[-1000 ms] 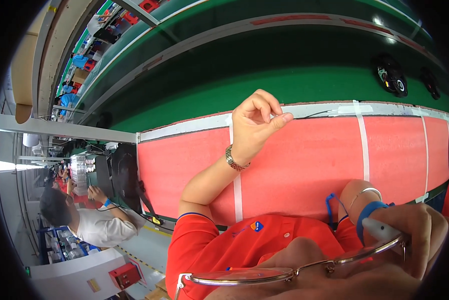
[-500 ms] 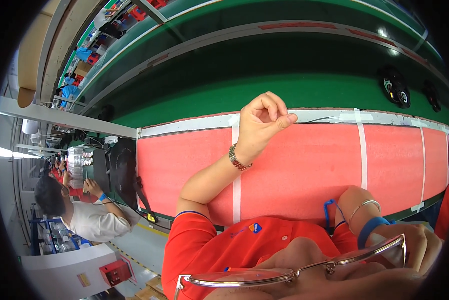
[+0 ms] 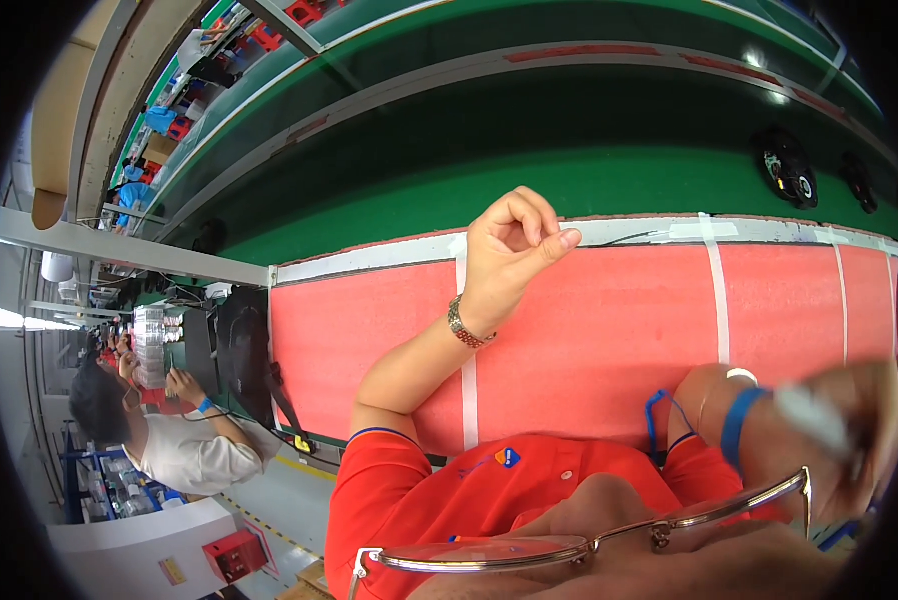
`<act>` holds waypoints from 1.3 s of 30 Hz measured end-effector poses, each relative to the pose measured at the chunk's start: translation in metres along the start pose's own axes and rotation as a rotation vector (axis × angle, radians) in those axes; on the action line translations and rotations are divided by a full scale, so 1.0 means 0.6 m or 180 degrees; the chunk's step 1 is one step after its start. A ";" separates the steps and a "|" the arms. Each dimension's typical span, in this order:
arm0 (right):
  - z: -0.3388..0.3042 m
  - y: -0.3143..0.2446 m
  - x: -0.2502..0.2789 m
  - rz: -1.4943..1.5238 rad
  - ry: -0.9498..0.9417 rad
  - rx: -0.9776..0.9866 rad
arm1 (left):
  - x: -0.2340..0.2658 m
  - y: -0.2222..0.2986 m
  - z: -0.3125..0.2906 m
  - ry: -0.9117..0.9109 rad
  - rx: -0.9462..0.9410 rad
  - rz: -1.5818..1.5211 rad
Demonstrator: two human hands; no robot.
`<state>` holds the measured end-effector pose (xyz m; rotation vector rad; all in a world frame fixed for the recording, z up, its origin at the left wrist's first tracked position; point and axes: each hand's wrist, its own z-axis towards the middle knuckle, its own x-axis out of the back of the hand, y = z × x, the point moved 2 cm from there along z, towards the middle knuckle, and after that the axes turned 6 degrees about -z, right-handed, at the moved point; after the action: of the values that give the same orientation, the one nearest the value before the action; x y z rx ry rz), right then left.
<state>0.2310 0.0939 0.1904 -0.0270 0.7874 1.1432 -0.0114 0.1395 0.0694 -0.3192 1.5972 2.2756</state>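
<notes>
My left hand (image 3: 517,245) is raised over the pink mat (image 3: 369,330), near its far edge. Its fingers curl in toward the thumb, and nothing shows between them. A metal-band watch (image 3: 461,325) circles that wrist. At the lower right, my right hand (image 3: 869,420) is smeared by motion and close to the camera. A whitish blurred patch (image 3: 814,418) shows against it; I cannot make out what it is. A blue wrist strap (image 3: 737,425) and a bracelet are on my right wrist, with a blue cord (image 3: 653,412) beside the forearm.
White tape strips (image 3: 717,300) cross the mat. Beyond its pale edge lies a green surface (image 3: 629,180) with black round devices (image 3: 787,170) at the right. A black bag (image 3: 244,340) stands at the left end, near a co-worker in a white shirt (image 3: 204,450).
My right hand has moved up and outward from the lower right and is now blurred. My left hand keeps its curled pose, shifted slightly left in the picture.
</notes>
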 end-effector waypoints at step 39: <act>-0.118 0.190 0.096 -0.5043 -0.4528 -0.1513 | 0.001 0.038 -0.002 0.1074 0.0930 -0.1388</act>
<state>0.1096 0.1624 0.1464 -0.1725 -0.8000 -0.3610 -0.0210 0.1314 0.0886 -0.9115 1.7759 1.6993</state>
